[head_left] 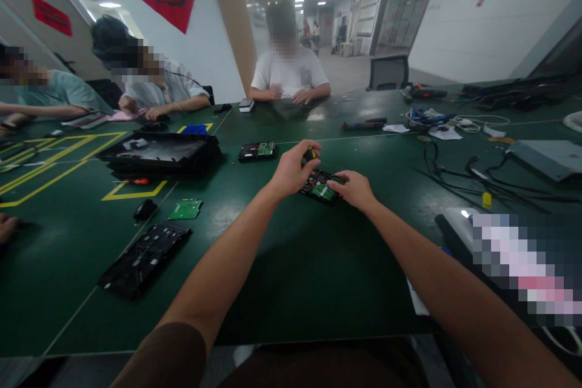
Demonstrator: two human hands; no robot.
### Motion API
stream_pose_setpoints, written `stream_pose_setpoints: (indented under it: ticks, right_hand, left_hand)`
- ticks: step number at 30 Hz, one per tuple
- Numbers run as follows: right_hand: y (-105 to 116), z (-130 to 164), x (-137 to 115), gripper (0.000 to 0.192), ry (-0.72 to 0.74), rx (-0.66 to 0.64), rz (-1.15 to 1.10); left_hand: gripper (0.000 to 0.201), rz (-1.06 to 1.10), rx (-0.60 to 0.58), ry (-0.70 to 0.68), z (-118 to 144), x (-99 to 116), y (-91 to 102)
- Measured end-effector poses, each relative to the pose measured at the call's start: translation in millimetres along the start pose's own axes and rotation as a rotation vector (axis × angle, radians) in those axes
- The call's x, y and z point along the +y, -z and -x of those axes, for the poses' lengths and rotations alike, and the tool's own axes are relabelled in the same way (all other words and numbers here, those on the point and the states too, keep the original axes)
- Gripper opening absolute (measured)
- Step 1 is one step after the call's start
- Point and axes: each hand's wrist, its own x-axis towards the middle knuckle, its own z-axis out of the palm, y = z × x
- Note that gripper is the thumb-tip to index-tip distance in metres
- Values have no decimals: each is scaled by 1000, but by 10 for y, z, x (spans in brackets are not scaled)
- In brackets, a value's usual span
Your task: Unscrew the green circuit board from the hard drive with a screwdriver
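A black hard drive (pixel 319 187) with a green circuit board facing up lies on the green table (pixel 295 267) in front of me. My left hand (pixel 293 170) is closed around a screwdriver (pixel 310 154) with a dark, yellow-marked handle, held upright over the drive's far end. My right hand (pixel 357 190) rests on the drive's right edge, fingers pressing it to the table.
A second hard drive (pixel 257 151) lies farther back. A black tray stack (pixel 161 154), a loose green board (pixel 185 210), a black cover panel (pixel 144 259) and a small black object (pixel 145 209) are at left. Cables (pixel 473 173) sprawl at right. Three people sit across the table.
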Motion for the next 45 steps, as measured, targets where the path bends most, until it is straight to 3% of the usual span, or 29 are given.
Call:
stream_pose_setpoints:
  ticks: [11,18,24,32,36,39,45]
  right_hand:
    - [6,-94,105,43,31,49,98]
    - [3,9,25,45,-121,-18,-78]
    - [8,6,36,45,-84,-6,-91]
    - [-6,6,109,46,-54,-22,-128]
    - [-10,2,123,46,-60,-36,-147]
    - [0,5,112,47,-62,-39,-155]
    - [-1,16,81,46,-81,-34,-166]
  left_hand:
    - [33,-22,38,-20,21,4,-39]
    - [34,3,43,-19,21,-54,-49]
    - [33,10,66,25,9,-60,-34]
    - [24,-158,135,-56,-28,21,54]
    - [40,4,116,-16,-23,-42,0]
    - [40,115,90,-3,-17,-85,-35]
    - [35,-246,173,-149,-6,-35,18]
